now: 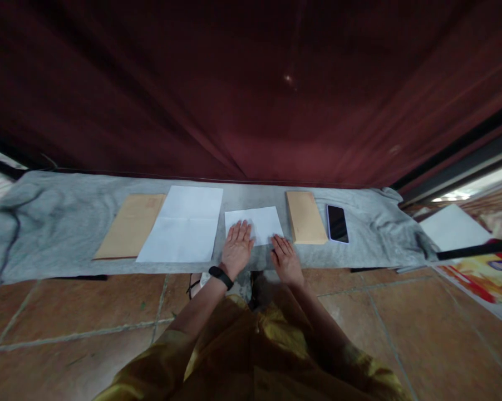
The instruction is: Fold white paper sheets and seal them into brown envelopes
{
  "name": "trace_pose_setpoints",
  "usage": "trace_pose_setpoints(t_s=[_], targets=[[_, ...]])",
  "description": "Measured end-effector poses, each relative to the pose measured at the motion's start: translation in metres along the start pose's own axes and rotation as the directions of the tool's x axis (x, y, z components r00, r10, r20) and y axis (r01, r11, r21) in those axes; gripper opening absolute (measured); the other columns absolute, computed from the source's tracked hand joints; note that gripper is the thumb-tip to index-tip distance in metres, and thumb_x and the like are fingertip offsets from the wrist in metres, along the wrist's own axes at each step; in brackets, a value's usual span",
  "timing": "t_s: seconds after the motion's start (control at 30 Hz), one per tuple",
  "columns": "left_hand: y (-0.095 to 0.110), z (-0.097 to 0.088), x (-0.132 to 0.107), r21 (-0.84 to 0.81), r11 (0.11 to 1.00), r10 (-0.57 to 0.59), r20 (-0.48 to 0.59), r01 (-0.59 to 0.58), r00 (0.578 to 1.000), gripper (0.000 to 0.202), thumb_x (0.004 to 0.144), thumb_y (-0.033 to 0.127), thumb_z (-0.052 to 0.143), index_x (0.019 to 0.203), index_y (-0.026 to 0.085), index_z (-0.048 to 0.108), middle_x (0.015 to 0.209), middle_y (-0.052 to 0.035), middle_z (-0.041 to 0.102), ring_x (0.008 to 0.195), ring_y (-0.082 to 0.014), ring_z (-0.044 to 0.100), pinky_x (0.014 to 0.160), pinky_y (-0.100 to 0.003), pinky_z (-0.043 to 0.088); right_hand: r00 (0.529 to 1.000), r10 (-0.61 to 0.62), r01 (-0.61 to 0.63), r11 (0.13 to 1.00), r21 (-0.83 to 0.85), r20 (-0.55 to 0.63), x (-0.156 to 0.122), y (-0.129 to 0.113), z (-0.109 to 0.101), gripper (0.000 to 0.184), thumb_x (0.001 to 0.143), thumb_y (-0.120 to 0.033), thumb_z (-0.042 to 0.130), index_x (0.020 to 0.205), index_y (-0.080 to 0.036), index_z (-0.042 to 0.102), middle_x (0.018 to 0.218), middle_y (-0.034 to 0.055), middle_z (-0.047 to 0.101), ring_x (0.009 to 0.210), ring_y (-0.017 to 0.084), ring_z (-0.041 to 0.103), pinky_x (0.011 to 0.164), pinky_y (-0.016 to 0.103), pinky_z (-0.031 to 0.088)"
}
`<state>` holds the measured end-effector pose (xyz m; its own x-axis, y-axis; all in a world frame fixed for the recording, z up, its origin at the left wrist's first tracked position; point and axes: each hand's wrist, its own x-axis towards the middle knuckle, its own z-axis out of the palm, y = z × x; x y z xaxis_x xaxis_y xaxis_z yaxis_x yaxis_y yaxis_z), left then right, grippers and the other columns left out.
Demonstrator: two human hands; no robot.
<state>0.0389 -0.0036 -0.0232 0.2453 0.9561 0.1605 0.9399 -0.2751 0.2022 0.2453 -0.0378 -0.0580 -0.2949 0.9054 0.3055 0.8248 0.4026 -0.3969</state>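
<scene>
A small white sheet of paper (264,221), which looks folded, lies in front of me on a grey cloth (251,195). My left hand (236,250) rests flat on its near left part, fingers stretched out, with a black band on the wrist. At the near right corner, my right hand (286,260) touches the paper with its fingertips, fingers extended. Left of the small sheet is a larger white paper (184,225) with a crease across it, partly over a brown envelope (129,227). To the right lies a stack of brown envelopes (307,218).
A phone (338,224) with a dark screen lies right of the envelope stack. Dark red fabric (251,111) hangs behind the cloth-covered surface. At the far right are a white sheet (455,227) and a colourful printed box or packaging (485,281). Below is a tiled floor (109,312).
</scene>
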Motion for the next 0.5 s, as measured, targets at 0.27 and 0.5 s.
trace_pose_setpoints(t_s=[0.27, 0.5], targets=[[0.010, 0.015, 0.024, -0.011, 0.990, 0.142, 0.110, -0.141, 0.984, 0.053, 0.103, 0.027, 0.033, 0.152, 0.011, 0.046, 0.163, -0.0108, 0.039, 0.153, -0.0257, 0.032, 0.127, -0.044, 0.024, 0.992, -0.101, 0.102, 0.995, -0.017, 0.079, -0.001, -0.024, 0.008, 0.049, 0.104, -0.028, 0.042, 0.149, -0.012, 0.051, 0.152, 0.0135, 0.053, 0.144, 0.026, 0.045, 0.121, 0.049, 0.037], [0.004, 0.015, 0.031, -0.025, 0.986, 0.169, 0.115, -0.167, 0.979, 0.055, 0.102, 0.026, 0.034, 0.152, 0.007, 0.043, 0.162, -0.0158, 0.040, 0.153, -0.0251, 0.032, 0.125, -0.044, 0.027, 0.988, -0.107, 0.113, 0.992, -0.050, 0.107, 0.000, -0.026, 0.006, 0.046, 0.103, -0.027, 0.047, 0.147, -0.016, 0.054, 0.151, 0.0111, 0.055, 0.143, 0.028, 0.047, 0.121, 0.051, 0.035]])
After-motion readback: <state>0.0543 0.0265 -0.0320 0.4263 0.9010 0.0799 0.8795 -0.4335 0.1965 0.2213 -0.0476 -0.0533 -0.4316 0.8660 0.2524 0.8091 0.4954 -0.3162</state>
